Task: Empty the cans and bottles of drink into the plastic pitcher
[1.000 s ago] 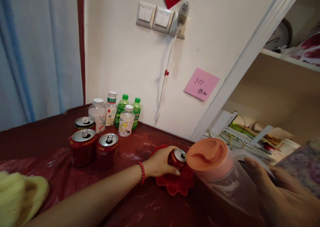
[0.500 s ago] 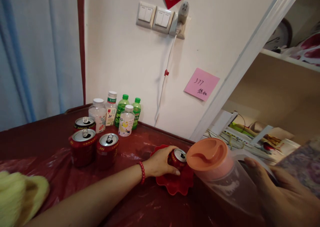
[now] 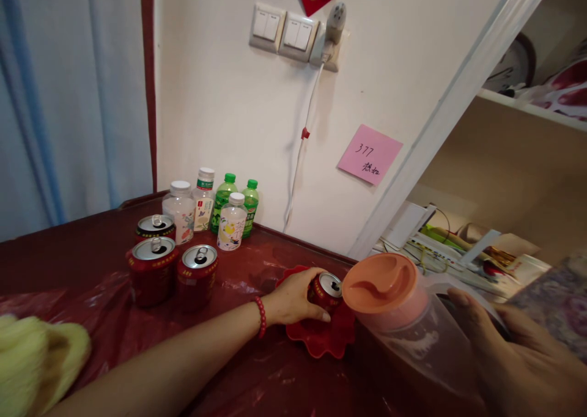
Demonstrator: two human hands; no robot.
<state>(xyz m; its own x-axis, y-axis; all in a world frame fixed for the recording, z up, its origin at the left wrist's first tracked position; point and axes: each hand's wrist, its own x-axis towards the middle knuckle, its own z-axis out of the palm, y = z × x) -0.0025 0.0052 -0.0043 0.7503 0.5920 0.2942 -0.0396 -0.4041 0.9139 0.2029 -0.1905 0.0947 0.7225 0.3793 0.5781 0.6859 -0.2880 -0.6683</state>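
My left hand (image 3: 296, 298) is wrapped round a red drink can (image 3: 324, 291) whose top is opened. The can stands tilted a little over a red scallop-edged dish (image 3: 321, 340); whether its base touches the dish is hidden. In my right hand (image 3: 518, 350) is the handle of a clear plastic pitcher (image 3: 426, 350) with an orange lid (image 3: 380, 285). The pitcher leans left, and its lid's edge is close beside the can's rim. I cannot tell whether they touch, and no stream of liquid shows between them.
Several opened red cans (image 3: 153, 276) stand at left on the red plastic-covered table (image 3: 247, 368). Behind them are capped bottles (image 3: 232, 224), some green. A yellow cloth (image 3: 41, 362) lies front left. A white cord (image 3: 298, 160) hangs down the wall behind the dish.
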